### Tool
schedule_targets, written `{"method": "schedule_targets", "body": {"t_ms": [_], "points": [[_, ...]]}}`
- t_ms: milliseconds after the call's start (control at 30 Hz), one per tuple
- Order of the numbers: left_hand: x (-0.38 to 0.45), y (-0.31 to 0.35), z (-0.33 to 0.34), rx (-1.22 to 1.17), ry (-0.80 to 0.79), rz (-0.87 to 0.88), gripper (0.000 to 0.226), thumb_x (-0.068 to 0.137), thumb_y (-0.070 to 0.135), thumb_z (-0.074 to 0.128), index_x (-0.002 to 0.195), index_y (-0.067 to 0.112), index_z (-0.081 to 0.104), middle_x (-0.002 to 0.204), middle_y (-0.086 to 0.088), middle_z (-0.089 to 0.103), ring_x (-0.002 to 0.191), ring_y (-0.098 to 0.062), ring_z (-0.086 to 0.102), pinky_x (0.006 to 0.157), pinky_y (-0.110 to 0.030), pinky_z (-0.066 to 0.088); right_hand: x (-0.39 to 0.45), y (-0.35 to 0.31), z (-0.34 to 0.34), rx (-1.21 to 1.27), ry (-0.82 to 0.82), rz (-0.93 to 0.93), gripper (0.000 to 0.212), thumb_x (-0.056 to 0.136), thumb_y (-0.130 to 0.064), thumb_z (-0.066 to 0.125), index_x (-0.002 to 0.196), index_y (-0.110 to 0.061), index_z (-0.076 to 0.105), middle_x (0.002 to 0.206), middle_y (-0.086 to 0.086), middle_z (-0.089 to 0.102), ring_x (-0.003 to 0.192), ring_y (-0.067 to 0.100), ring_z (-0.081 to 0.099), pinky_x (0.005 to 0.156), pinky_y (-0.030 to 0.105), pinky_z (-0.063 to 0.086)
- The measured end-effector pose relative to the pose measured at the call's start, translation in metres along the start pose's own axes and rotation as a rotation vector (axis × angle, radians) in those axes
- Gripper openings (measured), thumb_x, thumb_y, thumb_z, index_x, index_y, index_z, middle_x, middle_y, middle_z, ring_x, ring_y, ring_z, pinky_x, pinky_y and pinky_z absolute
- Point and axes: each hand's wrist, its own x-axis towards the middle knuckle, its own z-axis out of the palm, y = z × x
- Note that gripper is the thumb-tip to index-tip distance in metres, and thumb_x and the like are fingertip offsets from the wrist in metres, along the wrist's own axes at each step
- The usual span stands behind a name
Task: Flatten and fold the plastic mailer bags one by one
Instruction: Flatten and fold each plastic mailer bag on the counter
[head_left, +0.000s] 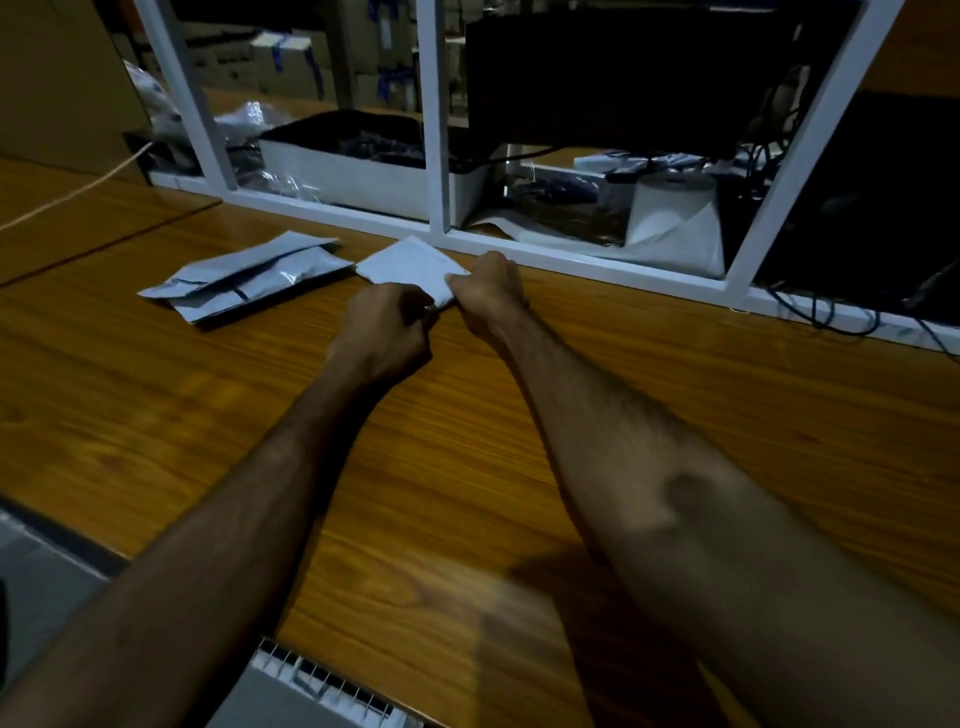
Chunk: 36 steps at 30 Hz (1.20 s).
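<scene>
Head view, dim light: a folded white mailer bag (410, 267) lies flat on the wooden bench (519, 415), close to the white frame (436, 119) at its far edge. Its near right corner sits between the two hands. The left hand (384, 327) is curled into a fist just below that corner, its grip pinching the bag's near edge between thumb and fingers as far as the dark picture shows. The right hand (488, 286) is also curled, thumb tip meeting the bag's right corner, its grip pinching the plastic there. Both hands are almost touching each other, knuckles turned away from the camera. Both bare forearms reach forward across the bench and converge toward the bag, the right one coming in from the lower right, the left from the lower left.

Left of the held bag, just beside it, a small pile of grey mailer bags (249, 278) lies on the bench, overlapping and slightly puffed.

Behind the frame stands a white tray (363, 176) with dark contents that I cannot make out, and to the right a roll of white material (670, 208) stands upright with a loose sheet trailing from it.
</scene>
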Motion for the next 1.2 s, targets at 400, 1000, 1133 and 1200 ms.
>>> {"method": "schedule_targets", "body": {"t_ms": [400, 1000, 1133, 1200], "points": [[-0.035, 0.059, 0.019, -0.212, 0.121, 0.264, 0.025, 0.097, 0.038, 0.063, 0.115, 0.024, 0.073, 0.109, 0.002, 0.069, 0.099, -0.013, 0.061, 0.084, -0.046, 0.057, -0.069, 0.095, -0.14, 0.255, -0.2, -0.065, 0.021, 0.094, -0.008, 0.073, 0.115, -0.011, 0.075, 0.109, 0.004, 0.073, 0.096, 0.018, 0.069, 0.078, 0.032, 0.06], [-0.143, 0.27, 0.091, -0.022, -0.076, 0.668, 0.03, 0.1, 0.038, 0.058, 0.119, 0.021, 0.073, 0.133, 0.003, 0.069, 0.123, -0.017, 0.058, 0.1, -0.038, 0.047, -0.196, 0.263, -0.327, -0.06, -0.055, -0.183, 0.026, 0.107, -0.013, 0.054, 0.114, -0.029, 0.072, 0.12, -0.006, 0.06, 0.116, 0.016, 0.054, 0.082, 0.026, 0.045], [-0.138, 0.285, 0.1, -0.037, -0.097, 0.644, 0.03, 0.1, 0.037, 0.057, 0.119, 0.022, 0.073, 0.133, 0.002, 0.069, 0.123, -0.018, 0.057, 0.1, -0.042, 0.047, -0.195, 0.264, -0.333, -0.116, 0.015, -0.174, 0.028, 0.106, -0.009, 0.053, 0.117, -0.023, 0.074, 0.119, -0.003, 0.052, 0.116, 0.014, 0.048, 0.095, 0.026, 0.04], [-0.136, 0.286, 0.103, -0.052, -0.109, 0.607, 0.031, 0.1, 0.036, 0.057, 0.122, 0.021, 0.073, 0.133, 0.002, 0.069, 0.123, -0.019, 0.057, 0.102, -0.042, 0.045, -0.196, 0.263, -0.333, -0.151, 0.046, -0.161, 0.029, 0.105, -0.006, 0.054, 0.12, -0.022, 0.073, 0.118, -0.003, 0.051, 0.116, 0.015, 0.049, 0.1, 0.03, 0.044]]}}
